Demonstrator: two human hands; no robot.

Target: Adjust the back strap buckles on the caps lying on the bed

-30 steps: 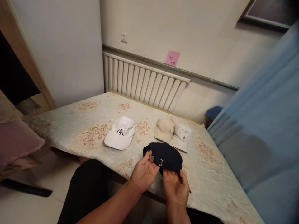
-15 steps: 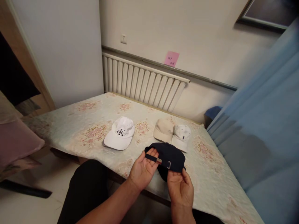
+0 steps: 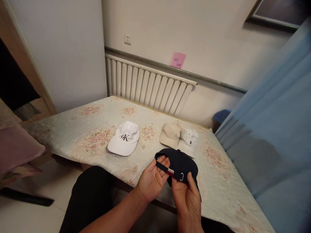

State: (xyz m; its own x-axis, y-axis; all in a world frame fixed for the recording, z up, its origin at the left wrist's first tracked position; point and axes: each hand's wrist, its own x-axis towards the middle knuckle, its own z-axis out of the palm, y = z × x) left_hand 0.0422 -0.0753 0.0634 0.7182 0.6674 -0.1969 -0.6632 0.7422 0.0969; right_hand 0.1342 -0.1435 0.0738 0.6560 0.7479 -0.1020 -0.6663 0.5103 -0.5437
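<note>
Both my hands hold a dark navy cap just above the near edge of the table, its back toward me. My left hand has its fingers curled under the cap's rear strap, which carries a small metal buckle. My right hand pinches the cap's lower right edge beside a metal ring. Behind it on the floral tablecloth lie a white cap with a black logo, a beige cap and a small white cap, the last two touching.
A white radiator runs along the far wall under a pink sticky note. A blue curtain hangs close on the right. A pink cushion sits at the left. My dark-trousered knee is below the table edge.
The navy cap has shifted right and turned slightly in my hands. My left fingers slid along the strap toward the buckle, and my right hand moved a little right.
</note>
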